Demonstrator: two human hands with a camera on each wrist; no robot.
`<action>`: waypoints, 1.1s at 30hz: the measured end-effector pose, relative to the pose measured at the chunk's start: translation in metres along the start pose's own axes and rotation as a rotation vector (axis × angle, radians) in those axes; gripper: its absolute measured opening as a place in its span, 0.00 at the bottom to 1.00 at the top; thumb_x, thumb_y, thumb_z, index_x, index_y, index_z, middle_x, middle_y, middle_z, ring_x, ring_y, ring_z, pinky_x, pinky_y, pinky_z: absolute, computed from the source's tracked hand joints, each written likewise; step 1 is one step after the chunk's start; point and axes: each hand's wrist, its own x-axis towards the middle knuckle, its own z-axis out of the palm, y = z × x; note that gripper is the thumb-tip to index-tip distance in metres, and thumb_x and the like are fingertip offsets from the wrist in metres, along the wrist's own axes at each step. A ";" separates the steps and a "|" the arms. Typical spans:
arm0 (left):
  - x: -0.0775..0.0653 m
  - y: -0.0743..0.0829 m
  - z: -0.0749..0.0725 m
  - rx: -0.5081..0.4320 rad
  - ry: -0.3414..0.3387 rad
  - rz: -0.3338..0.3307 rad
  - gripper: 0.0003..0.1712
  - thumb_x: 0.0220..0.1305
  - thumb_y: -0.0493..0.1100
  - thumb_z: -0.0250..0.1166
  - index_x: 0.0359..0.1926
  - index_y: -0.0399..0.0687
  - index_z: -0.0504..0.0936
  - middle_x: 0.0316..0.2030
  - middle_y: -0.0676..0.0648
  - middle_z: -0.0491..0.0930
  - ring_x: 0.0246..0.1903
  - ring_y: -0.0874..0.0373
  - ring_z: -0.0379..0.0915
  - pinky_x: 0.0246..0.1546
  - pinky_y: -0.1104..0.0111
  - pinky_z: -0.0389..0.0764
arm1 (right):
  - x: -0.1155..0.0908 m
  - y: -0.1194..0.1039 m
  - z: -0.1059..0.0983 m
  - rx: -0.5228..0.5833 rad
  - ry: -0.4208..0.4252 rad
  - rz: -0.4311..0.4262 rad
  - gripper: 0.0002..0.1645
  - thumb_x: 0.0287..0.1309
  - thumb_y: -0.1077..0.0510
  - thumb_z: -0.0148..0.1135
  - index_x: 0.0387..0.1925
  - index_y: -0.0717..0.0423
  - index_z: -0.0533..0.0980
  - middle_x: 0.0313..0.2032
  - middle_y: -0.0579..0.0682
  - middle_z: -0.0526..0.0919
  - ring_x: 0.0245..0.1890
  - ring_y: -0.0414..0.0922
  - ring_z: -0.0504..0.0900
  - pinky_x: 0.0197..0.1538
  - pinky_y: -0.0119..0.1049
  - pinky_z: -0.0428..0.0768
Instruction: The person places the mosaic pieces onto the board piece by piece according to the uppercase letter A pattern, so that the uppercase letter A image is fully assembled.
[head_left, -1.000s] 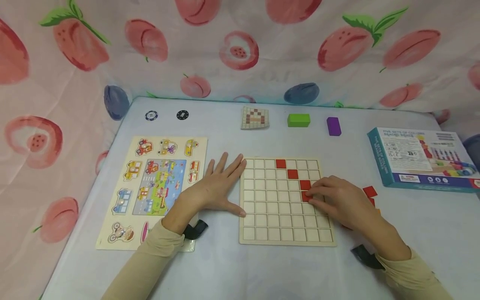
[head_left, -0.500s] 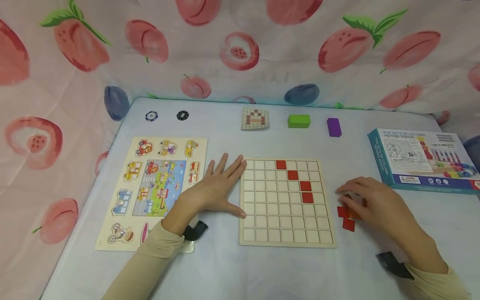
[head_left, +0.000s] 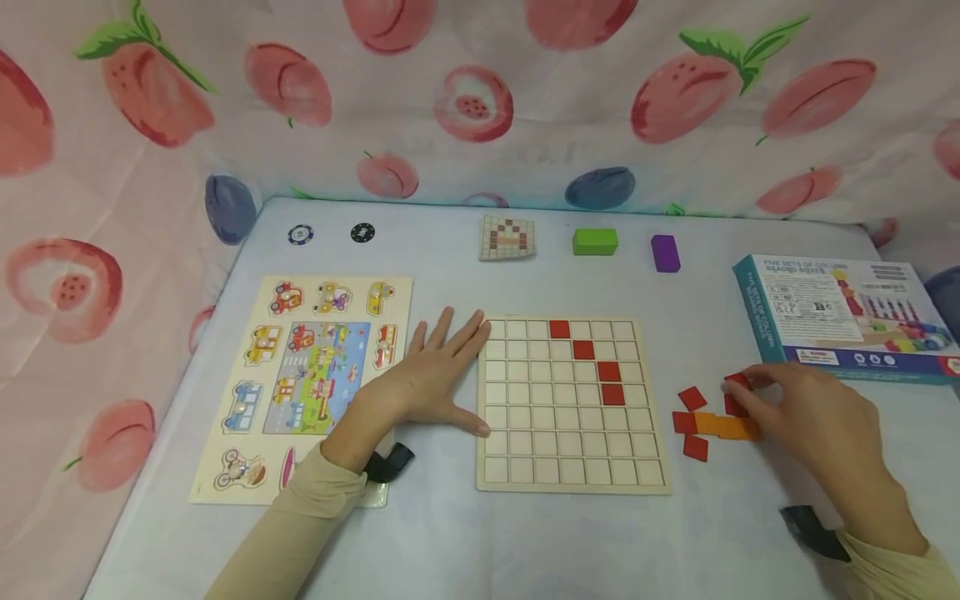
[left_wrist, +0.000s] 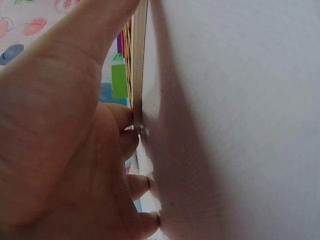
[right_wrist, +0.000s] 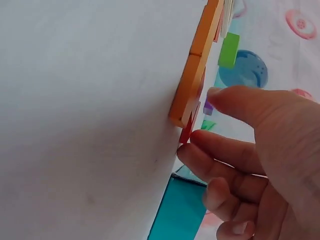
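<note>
A wooden grid board (head_left: 555, 489) lies in the middle of the table, with several red square tiles (head_left: 583, 350) set in a stepped line in its upper right cells. My left hand (head_left: 420, 383) rests at the board's left edge, fingers spread; the left wrist view shows the fingertips on the table against the rim. Right of the board, my right hand (head_left: 813, 425) reaches to a loose red tile (head_left: 738, 382), thumb and forefinger parted around it. In the right wrist view a fingertip is at the red tile (right_wrist: 188, 129). Orange tiles (head_left: 726, 427) lie in a row beside it.
More loose red tiles (head_left: 696, 448) surround the orange row. A vehicle puzzle board (head_left: 202, 467) lies under the left forearm. At the back are poker chips (head_left: 363, 232), a pattern card (head_left: 507, 239), a green block (head_left: 595, 242) and a purple block (head_left: 665, 253). A toy box (head_left: 847, 317) lies at right.
My right hand has left the red tile in the grid and moved right, past the loose pile, to a red tile at its far side. The left hand stays put.
</note>
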 end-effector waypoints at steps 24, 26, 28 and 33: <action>0.000 -0.002 0.001 -0.015 -0.003 0.000 0.81 0.51 0.77 0.77 0.88 0.51 0.37 0.88 0.51 0.27 0.86 0.38 0.15 0.83 0.34 0.29 | -0.002 -0.025 0.001 0.099 0.007 -0.173 0.29 0.57 0.46 0.81 0.56 0.56 0.85 0.38 0.59 0.87 0.30 0.47 0.75 0.24 0.31 0.69; 0.000 -0.002 0.002 -0.014 -0.003 -0.001 0.81 0.51 0.77 0.77 0.88 0.51 0.37 0.88 0.51 0.27 0.86 0.38 0.15 0.83 0.35 0.29 | -0.007 -0.038 0.002 0.110 0.015 -0.243 0.28 0.56 0.47 0.81 0.54 0.54 0.85 0.39 0.56 0.88 0.32 0.46 0.78 0.27 0.31 0.73; 0.000 -0.002 0.001 -0.011 -0.002 -0.002 0.81 0.51 0.77 0.77 0.88 0.52 0.37 0.88 0.51 0.27 0.86 0.38 0.15 0.84 0.35 0.29 | -0.012 -0.052 0.005 0.118 0.048 -0.330 0.24 0.54 0.49 0.82 0.52 0.51 0.87 0.38 0.51 0.88 0.32 0.43 0.77 0.28 0.29 0.74; 0.001 -0.001 0.001 -0.003 -0.004 -0.003 0.81 0.50 0.77 0.77 0.88 0.52 0.37 0.88 0.50 0.27 0.86 0.38 0.15 0.84 0.35 0.29 | -0.023 -0.080 0.012 0.143 0.150 -0.525 0.21 0.50 0.50 0.85 0.47 0.42 0.88 0.41 0.43 0.89 0.36 0.40 0.83 0.33 0.36 0.85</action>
